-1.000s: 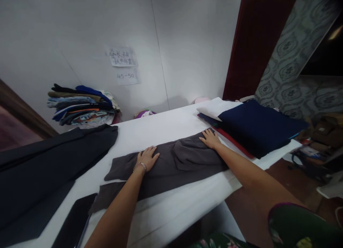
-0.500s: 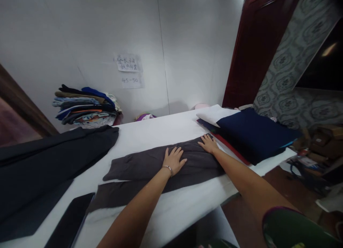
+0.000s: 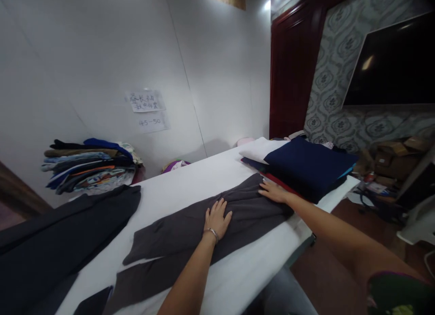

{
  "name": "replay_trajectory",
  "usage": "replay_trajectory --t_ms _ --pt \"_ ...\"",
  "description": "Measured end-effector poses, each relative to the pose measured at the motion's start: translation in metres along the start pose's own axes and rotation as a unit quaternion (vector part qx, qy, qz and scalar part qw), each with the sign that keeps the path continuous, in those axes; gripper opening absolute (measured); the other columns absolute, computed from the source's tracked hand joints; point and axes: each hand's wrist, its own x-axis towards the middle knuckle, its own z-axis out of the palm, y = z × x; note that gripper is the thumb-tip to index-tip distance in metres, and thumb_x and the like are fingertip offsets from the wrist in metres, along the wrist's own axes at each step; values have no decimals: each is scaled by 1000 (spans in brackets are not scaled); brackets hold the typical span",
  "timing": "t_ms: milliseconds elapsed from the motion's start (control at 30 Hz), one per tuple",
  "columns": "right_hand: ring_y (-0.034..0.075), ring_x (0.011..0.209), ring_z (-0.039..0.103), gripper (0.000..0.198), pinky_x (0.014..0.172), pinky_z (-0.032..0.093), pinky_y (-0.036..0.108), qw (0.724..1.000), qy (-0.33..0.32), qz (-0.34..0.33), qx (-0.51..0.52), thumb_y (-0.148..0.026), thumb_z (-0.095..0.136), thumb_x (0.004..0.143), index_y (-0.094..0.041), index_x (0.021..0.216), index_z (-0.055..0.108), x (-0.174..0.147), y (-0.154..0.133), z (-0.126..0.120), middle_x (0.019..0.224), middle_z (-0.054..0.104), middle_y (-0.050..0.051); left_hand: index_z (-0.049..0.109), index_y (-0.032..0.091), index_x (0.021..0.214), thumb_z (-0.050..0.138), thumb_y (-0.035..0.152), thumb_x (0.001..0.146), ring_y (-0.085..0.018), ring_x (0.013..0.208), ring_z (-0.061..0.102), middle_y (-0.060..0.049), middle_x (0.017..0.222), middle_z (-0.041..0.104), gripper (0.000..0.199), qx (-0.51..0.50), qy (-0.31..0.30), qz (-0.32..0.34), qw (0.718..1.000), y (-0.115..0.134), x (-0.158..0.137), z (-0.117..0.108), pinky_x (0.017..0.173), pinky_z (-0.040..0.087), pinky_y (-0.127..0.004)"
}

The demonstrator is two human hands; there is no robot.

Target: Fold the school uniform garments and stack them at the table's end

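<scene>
Dark grey trousers (image 3: pixel 183 229) lie spread along the white-covered table (image 3: pixel 183 175), legs to the left and waist to the right. My left hand (image 3: pixel 218 219), with a bracelet at the wrist, presses flat on the middle of the trousers, fingers spread. At the waist end my right hand (image 3: pixel 273 191) rests on the cloth with its fingers stretched out. Just beyond it sits a stack of folded clothes, a navy garment (image 3: pixel 309 163) on top and a red edge lower down.
Darker trousers (image 3: pixel 74 233) cover the table's left part, with a black phone-like slab (image 3: pixel 93 301) near them. A pile of folded clothes (image 3: pixel 91 163) stands by the wall under paper notes (image 3: pixel 147 101). Cardboard boxes (image 3: pixel 394 156) and a white stool (image 3: pixel 416 220) are on the right.
The view has turned to the right and up. My right hand has shifted from the waist's far corner toward the near side of the waist; my left hand stays flat on the trousers.
</scene>
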Motion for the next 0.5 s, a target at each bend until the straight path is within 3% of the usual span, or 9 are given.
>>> replay_trajectory --t_ms 133,200,300,367,500 --pt "25 142 11 70 112 10 52 999 25 -16 34 -64 31 88 -23 145 32 -22 10 18 155 13 7 39 27 140 34 42 93 -23 140 23 -3 151 30 50 3 4 8 1000 -1 2 2 111 21 -53" --pt "28 141 16 71 112 8 52 992 38 -10 119 -66 44 82 -23 139 44 -22 13 17 153 19 8 40 27 139 34 42 93 -23 140 23 -3 151 30 49 5 6 11 1000 -1 2 2 111 22 -52" --pt "29 132 37 68 112 21 46 958 73 3 276 -69 55 73 -23 122 61 -20 23 9 143 42 9 39 27 140 33 44 93 -23 140 23 -3 151 29 50 3 4 11 1000 1 2 1 111 22 -52" --pt "27 120 52 67 105 35 43 939 93 22 330 -70 46 78 -20 119 63 -25 33 5 130 57 10 39 28 140 33 45 93 -23 140 22 -2 152 29 50 -5 1 8 1000 2 2 0 111 22 -52" --pt "26 114 57 66 100 41 43 915 156 54 369 -66 42 82 -15 118 63 -56 53 4 121 63 12 40 28 139 36 45 92 -23 140 22 -1 152 29 50 -25 -5 0 1000 4 5 -4 112 21 -51"
